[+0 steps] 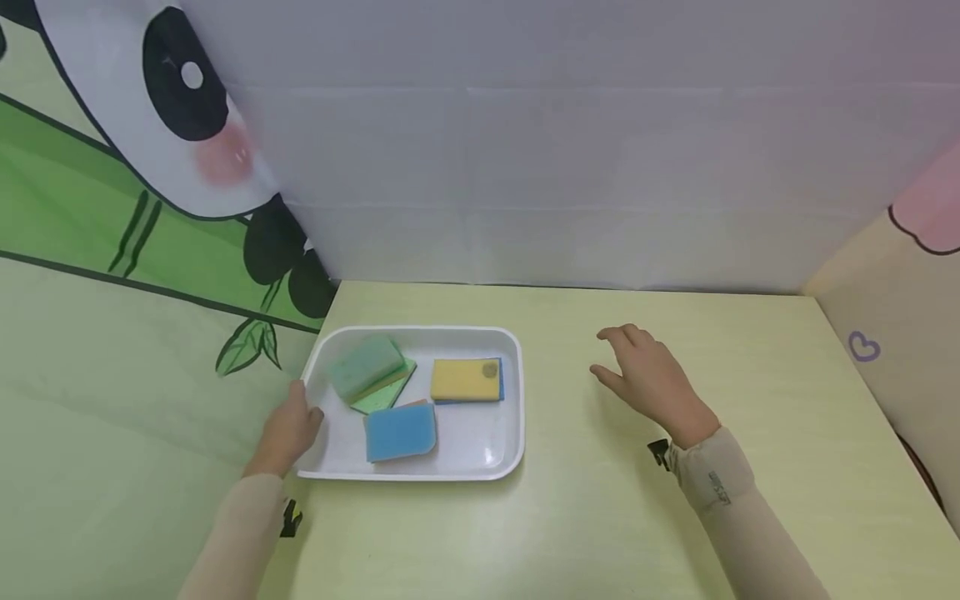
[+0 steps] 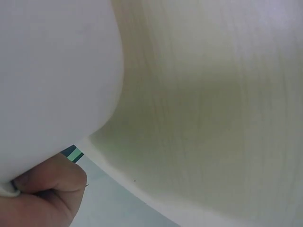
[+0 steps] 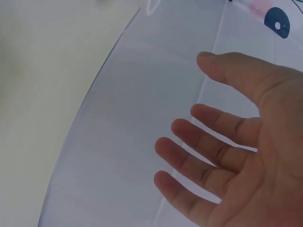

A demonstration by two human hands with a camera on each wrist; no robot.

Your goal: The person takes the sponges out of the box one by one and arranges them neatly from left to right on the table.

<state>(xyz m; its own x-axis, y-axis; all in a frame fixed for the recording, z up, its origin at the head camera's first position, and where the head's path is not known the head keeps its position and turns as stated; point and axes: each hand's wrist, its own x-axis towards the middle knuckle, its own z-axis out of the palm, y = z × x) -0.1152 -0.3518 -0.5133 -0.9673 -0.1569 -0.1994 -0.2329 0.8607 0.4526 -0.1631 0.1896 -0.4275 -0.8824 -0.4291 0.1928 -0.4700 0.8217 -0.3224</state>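
My left hand pinches the left rim of a white tray, thumb on the inside; the left wrist view shows the curled fingers at the tray's edge and its pale underside. Inside the tray lie sponges: a green one leaning on a light green piece, a blue one at the front, partly covering an orange-edged piece, and a yellow one with a dark spot, over another blue one. Off to the tray's right, my right hand hovers over the table with relaxed, spread fingers and holds nothing.
The pale wooden table ends at a light wall sheet behind it. A printed cartoon panel stands along the left side, and another printed panel is on the right. The tray sits near the table's left edge.
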